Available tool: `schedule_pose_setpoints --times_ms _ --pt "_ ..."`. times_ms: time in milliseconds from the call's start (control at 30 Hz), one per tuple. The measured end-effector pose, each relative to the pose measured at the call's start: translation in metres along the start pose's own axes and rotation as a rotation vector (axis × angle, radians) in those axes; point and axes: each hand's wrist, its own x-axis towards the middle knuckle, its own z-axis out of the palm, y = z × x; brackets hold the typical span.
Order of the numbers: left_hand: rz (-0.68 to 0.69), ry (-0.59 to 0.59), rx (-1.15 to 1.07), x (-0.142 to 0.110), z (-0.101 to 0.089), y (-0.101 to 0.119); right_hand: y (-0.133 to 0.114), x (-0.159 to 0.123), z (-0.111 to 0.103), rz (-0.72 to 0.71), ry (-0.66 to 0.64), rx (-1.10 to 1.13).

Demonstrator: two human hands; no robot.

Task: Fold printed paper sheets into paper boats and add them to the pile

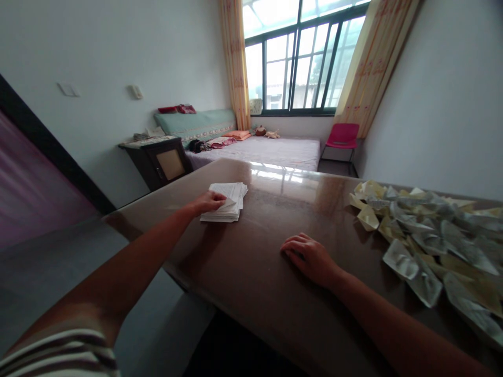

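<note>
My left hand (208,201) reaches out to a stack of printed paper sheets (230,201) on the glossy brown table (275,293). Its fingers pinch the near corner of the top sheet, which lifts a little. Nearer to me, my right hand (308,256) rests palm down on the bare tabletop with the fingers lying flat and slightly curled. It holds nothing. A heap of folded paper boats (432,235) lies to the right of that hand, a short gap away.
Beyond the table stand a dark bedside cabinet (159,159), a bed (271,149) with cushions, and a pink chair (341,137) under a curtained window (302,57). The table's left edge drops to grey floor (47,272).
</note>
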Motion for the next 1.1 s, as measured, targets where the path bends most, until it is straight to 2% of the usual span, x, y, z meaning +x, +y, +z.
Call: schedule_pose_setpoints --times_ms 133,433,633,833,933,1000,1033,1100 --pt "-0.015 0.024 0.000 0.002 0.007 -0.007 0.000 0.000 0.000 -0.005 0.006 0.000" --pt "-0.049 0.194 -0.084 0.001 0.022 -0.023 0.001 0.000 0.002 0.002 0.021 0.021" --pt "0.004 0.339 -0.162 -0.003 0.037 -0.027 -0.004 -0.002 0.007 0.202 0.099 0.085" --pt "0.093 0.508 -0.190 -0.007 0.042 -0.032 -0.009 0.010 0.010 0.378 -0.050 0.078" --pt "0.173 0.558 -0.173 -0.014 0.042 -0.026 -0.014 0.036 0.008 0.420 -0.078 0.204" --pt "0.268 0.563 -0.139 -0.024 0.045 -0.012 -0.022 0.059 0.006 0.510 -0.034 0.427" --pt "0.337 0.552 -0.103 -0.030 0.048 -0.003 -0.026 0.070 0.005 0.593 -0.037 0.557" --pt "0.627 0.532 0.179 -0.045 0.056 0.019 -0.034 0.088 0.007 0.732 -0.010 0.792"
